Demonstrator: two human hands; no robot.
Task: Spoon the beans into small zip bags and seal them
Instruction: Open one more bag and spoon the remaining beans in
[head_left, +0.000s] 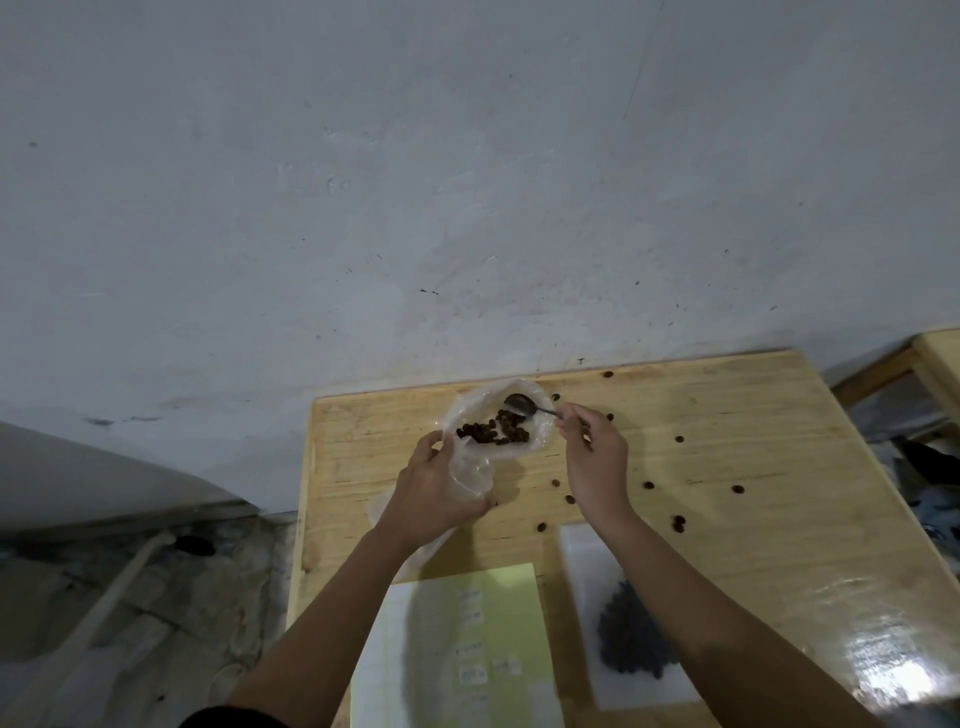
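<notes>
The left hand (436, 488) curls its fingers round a small clear plastic bag (469, 475). The right hand (592, 457) pinches the handle of a dark metal spoon (522, 405) between closed fingertips. The spoon bowl lies inside a large open clear bag (467, 402) on the pale wooden table (753, 415), just above the brown beans (496, 434). Small labels on a yellow-green sheet (519, 597) are unreadable.

Dim, soft, slightly blurred view; glare whitens the table (878, 644) near right, and edges bend.
</notes>
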